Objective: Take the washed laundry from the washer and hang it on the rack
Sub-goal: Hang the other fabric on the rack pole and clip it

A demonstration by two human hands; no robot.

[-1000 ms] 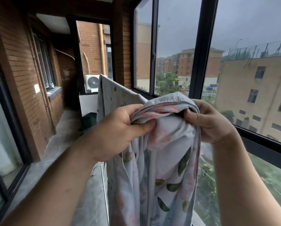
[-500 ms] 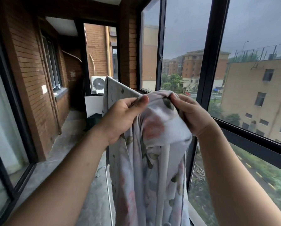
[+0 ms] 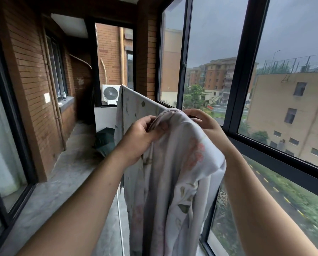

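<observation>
A pale floral sheet (image 3: 174, 182) with pink flowers and green leaves hangs in front of me on an enclosed balcony. Its far part runs taut along a rack rail, which the cloth hides, up to a raised corner at the back. My left hand (image 3: 139, 139) pinches the bunched top edge from the left. My right hand (image 3: 204, 124) grips the same edge from the right, partly behind the cloth. A thin white rack leg (image 3: 120, 218) shows below the sheet. The washer is not in view.
Large black-framed windows (image 3: 241, 74) close the right side. A brick wall (image 3: 30, 74) with a window ledge runs along the left. A dark green object (image 3: 104, 139) lies on the grey concrete floor (image 3: 62, 174) behind the sheet. An air-conditioner unit (image 3: 110, 94) sits outside the far window.
Both hands have drawn closer together at the top edge and the bunched cloth has spread lower on the right. The view has shifted slightly back and right.
</observation>
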